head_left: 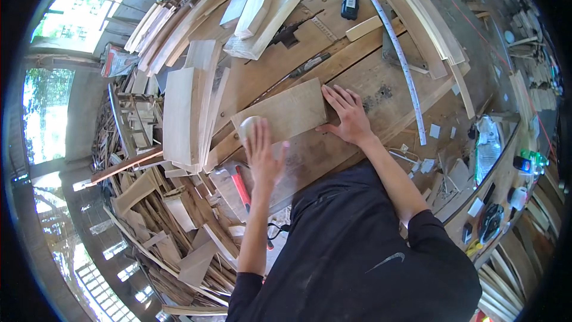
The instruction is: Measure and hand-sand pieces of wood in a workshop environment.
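Observation:
A rectangular light-brown wooden board (292,107) lies slantwise on the worn wooden workbench (286,170). The fingers of my left hand (262,155) press down over a round, pale object (250,124) at the board's left end. Its underside is hidden, and the hand is slightly blurred. At the opposite end, my right hand (350,114) braces the board, with its fingers near the far corner and its thumb near the close one. A red-handled tool (241,188) rests at the bench's near left edge, beside my left forearm.
Stacked planks (182,113) stand at the left, with thick wood blocks (262,21) at the back. A dark narrow tool (310,64) lies beyond the board. A long measuring strip (396,48) curves across the right side, and a small black case (350,6) sits behind. Scrap wood (196,250) piles up lower left.

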Motion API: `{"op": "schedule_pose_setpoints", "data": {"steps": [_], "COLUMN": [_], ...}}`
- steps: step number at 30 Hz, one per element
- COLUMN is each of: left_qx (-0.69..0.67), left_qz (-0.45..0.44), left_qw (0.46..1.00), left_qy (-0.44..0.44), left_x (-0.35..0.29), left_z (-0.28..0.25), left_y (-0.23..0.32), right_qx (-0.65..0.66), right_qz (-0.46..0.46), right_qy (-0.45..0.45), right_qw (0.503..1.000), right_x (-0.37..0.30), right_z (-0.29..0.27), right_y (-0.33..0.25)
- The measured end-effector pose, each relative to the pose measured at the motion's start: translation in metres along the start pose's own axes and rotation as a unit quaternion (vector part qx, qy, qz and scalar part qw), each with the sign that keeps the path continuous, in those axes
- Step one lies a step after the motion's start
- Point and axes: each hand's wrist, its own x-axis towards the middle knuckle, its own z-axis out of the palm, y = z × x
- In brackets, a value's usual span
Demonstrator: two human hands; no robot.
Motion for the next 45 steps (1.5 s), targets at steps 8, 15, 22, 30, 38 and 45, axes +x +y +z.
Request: {"op": "schedule_pose_setpoints", "data": {"steps": [8, 15, 22, 30, 38, 45], "left_qx": [-0.017, -0.048, -0.023, -0.041, -0.279, -0.183], "left_qz": [-0.017, 0.074, 0.014, -0.059, -0.169, -0.057], "left_qw": [1.000, 0.996, 1.000, 0.991, 0.927, 0.972], "left_qy": [-0.010, -0.005, 0.009, 0.115, 0.184, 0.133], "left_x": [0.031, 0.044, 0.029, 0.012, -0.017, 0.007], "left_z": [-0.001, 0.025, 0.008, -0.008, 0.021, 0.014], "left_y": [0.011, 0.070, 0.038, 0.010, -0.002, -0.026], "right_qx": [-0.010, -0.023, -0.023, -0.011, 0.081, 0.074], "right_qz": [-0.003, -0.021, -0.003, -0.015, -0.111, -0.225], "right_qy": [0.004, 0.002, -0.006, -0.050, -0.069, -0.102], "right_qw": [1.000, 1.000, 1.000, 0.999, 0.988, 0.966], "right_x": [-0.001, 0.005, 0.003, 0.014, 0.067, 0.070], "right_z": [0.001, 0.005, 0.000, -0.010, -0.040, 0.033], "right_y": [-0.002, -0.001, -0.001, 0.012, -0.041, -0.091]}}
